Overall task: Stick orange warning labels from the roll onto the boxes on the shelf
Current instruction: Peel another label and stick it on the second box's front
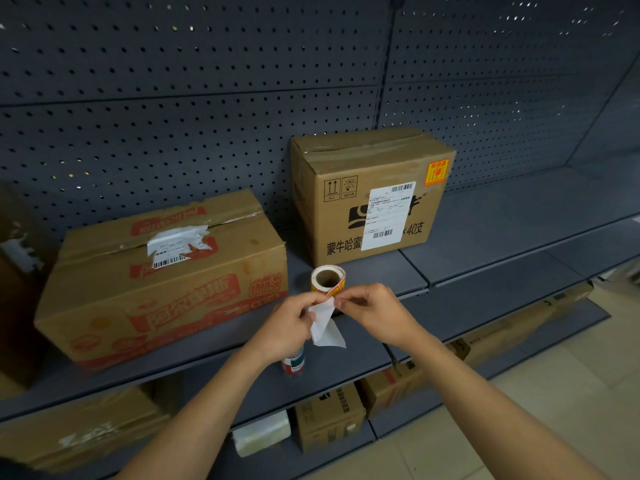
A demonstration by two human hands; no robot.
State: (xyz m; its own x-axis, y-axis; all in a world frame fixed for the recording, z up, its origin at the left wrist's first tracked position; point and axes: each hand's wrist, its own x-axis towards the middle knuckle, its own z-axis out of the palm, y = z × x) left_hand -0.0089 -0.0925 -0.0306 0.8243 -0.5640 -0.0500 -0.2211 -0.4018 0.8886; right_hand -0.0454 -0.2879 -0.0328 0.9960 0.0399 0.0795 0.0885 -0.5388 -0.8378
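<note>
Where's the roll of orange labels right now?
In the head view the label roll is held up at centre frame between the left hand and right hand, just below the taller box.

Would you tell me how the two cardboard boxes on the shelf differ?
The right box is taller and already bears an orange warning label; the left box is lower, wider and shows none. Its white shipping label is torn; the right box's is intact. Both are brown and taped shut.

Dim, even light; edges bowed, corners dark, left margin blurred.
</note>
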